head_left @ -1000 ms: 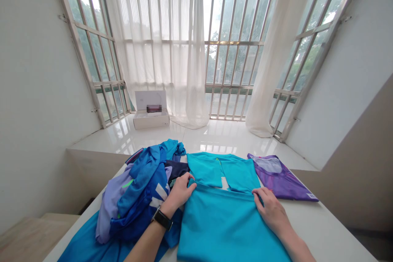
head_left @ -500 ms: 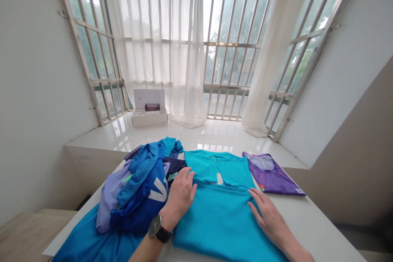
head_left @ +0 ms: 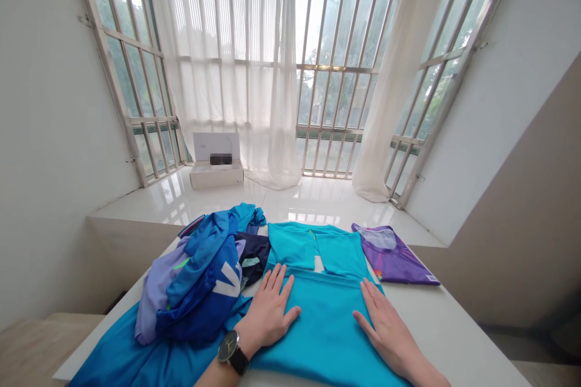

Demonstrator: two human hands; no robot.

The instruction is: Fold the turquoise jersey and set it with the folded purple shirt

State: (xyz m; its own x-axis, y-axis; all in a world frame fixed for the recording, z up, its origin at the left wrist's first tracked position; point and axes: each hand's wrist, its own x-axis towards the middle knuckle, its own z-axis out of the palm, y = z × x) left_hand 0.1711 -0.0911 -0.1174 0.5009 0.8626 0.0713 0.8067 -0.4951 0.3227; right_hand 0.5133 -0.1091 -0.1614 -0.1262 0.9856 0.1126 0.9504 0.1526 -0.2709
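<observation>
My left hand lies flat on a turquoise T-shirt, fingers spread, close to its folded edge. My right hand rests open on the shirt's right side, near that edge of the garment. The shirt's upper part is folded over, with a narrow gap in the fold. A heap of blue and lilac clothes sits just left of my left hand, beside a dark navy garment. A wristwatch is on my left wrist.
A folded purple printed shirt lies beyond my right hand on the white table. Blue fabric spreads over the table's left corner. Beyond the table are a glossy white ledge, an open white box, sheer curtains and barred windows.
Both hands have flattened and spread their fingers on the shirt, moving down its surface toward me. The right hand has let go of the shirt's edge. The view has turned slightly left.
</observation>
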